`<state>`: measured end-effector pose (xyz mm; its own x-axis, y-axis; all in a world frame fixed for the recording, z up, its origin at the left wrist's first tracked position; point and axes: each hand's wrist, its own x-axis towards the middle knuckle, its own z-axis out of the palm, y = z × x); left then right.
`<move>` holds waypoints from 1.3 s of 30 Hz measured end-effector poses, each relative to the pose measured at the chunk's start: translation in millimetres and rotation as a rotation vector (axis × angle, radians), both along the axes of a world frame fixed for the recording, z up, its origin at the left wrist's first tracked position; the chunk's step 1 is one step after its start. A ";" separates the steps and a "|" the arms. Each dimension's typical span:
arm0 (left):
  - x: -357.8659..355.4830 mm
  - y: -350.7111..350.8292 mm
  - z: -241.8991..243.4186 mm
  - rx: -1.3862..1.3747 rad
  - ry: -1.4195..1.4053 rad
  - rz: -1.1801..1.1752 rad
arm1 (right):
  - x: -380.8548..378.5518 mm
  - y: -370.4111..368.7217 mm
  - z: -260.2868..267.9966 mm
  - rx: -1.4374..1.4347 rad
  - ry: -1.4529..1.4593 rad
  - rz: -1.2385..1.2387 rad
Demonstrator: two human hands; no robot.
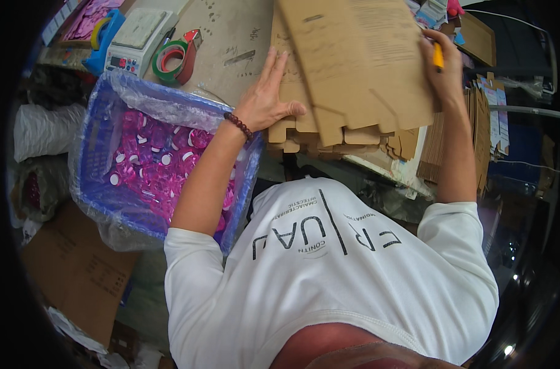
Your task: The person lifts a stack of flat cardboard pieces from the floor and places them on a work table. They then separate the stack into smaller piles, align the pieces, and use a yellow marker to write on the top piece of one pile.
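Observation:
Flattened cardboard boxes lie stacked on the work table in front of me, the top one turned askew and slightly blurred. My left hand, with a beaded bracelet at the wrist, rests with spread fingers on the stack's left part and holds nothing. At the stack's right edge, my right hand has a yellow-handled tool between its fingers; its kind is not clear. The right fingertips are partly hidden, and the hand is against the top cardboard's edge.
A plastic-lined blue crate of pink bottles with white caps stands at left. Beyond it are a digital scale, a tape dispenser and a blue tape holder. More folded cartons stand upright at right.

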<state>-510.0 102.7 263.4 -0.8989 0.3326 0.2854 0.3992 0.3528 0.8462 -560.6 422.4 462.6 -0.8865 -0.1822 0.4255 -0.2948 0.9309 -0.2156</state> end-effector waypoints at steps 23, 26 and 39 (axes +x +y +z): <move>5.7 -0.2 18.2 -0.127 -0.081 -0.002 | 43.9 -145.8 -81.1 -0.377 -0.551 0.139; 6.5 0.9 18.9 -0.118 -0.097 0.002 | 44.0 -144.2 -89.4 -0.327 -0.509 0.138; 7.1 -0.1 21.9 -0.157 -0.125 -0.012 | 46.0 -135.9 -93.1 -0.326 -0.236 0.151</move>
<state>-502.8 102.6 285.4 -0.9199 0.3748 0.1154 0.2991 0.4800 0.8247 -514.6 286.6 369.5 -0.9399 -0.2071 0.2713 -0.3302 0.7529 -0.5693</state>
